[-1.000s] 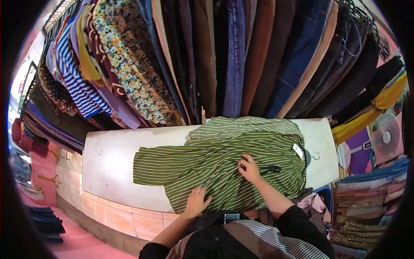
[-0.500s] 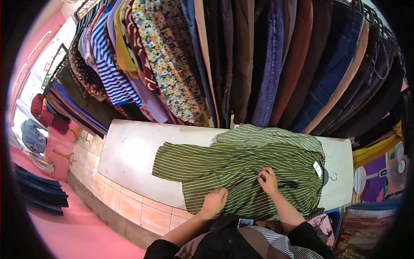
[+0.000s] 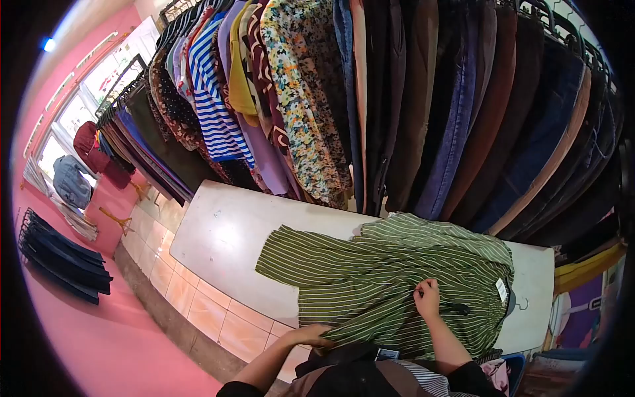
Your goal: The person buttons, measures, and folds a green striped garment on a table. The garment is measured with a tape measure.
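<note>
The head view shows a green striped garment (image 3: 364,284) lying spread on a white table (image 3: 228,228), its hanger (image 3: 522,304) protruding at the right end. The right hand (image 3: 427,298) has fingers curled together on its middle; the left hand (image 3: 312,335) is at the near edge. I cannot tell whether either grips cloth. The fabric looks light, soft and crease-prone; the near edge or hanger end should offer good holds.

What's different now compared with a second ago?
The left hand has drawn back to the near edge of the green striped garment; its grip is unclear. The view has swung left. The right hand stays over the garment, which still lies on the white table.
</note>
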The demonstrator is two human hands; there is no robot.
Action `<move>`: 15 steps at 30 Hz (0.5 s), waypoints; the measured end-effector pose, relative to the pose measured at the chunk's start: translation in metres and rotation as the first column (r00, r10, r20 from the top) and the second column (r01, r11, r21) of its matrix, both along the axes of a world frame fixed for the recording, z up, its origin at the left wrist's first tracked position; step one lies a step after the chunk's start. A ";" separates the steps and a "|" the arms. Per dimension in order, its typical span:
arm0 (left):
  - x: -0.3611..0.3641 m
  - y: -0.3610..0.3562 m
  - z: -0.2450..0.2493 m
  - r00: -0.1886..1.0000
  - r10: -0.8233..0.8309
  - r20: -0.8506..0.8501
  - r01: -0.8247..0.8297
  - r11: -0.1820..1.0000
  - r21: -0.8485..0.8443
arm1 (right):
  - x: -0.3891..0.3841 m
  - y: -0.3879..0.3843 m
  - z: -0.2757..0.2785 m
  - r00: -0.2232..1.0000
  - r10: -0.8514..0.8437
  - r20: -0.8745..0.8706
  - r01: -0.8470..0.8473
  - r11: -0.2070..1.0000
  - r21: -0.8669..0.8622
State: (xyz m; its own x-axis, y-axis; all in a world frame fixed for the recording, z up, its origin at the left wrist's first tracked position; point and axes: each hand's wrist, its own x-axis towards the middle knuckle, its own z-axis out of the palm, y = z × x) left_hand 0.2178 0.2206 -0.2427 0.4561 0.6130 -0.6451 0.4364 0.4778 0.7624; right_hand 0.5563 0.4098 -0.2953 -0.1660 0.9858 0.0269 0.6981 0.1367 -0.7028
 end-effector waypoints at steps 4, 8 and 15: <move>-0.058 -0.040 0.019 0.990 -0.080 -0.120 0.069 0.994 -0.089 | 0.000 0.002 -0.006 1.000 -0.011 0.014 0.011 1.000 -0.008; -0.114 -0.061 0.048 0.875 -0.158 -0.457 0.098 0.983 -0.152 | -0.002 0.004 0.001 0.998 -0.036 0.050 0.035 0.999 0.012; -0.205 -0.011 0.066 0.448 0.483 -0.753 0.030 0.833 0.552 | -0.002 0.004 0.001 0.998 -0.054 0.032 0.054 0.999 0.010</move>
State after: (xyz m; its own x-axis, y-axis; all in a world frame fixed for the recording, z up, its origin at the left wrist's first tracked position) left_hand 0.0125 0.2093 -0.1766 -0.3541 0.9049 -0.2362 0.8909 0.4032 0.2090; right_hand 0.5540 0.4134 -0.2940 -0.1136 0.9930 0.0318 0.7271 0.1049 -0.6785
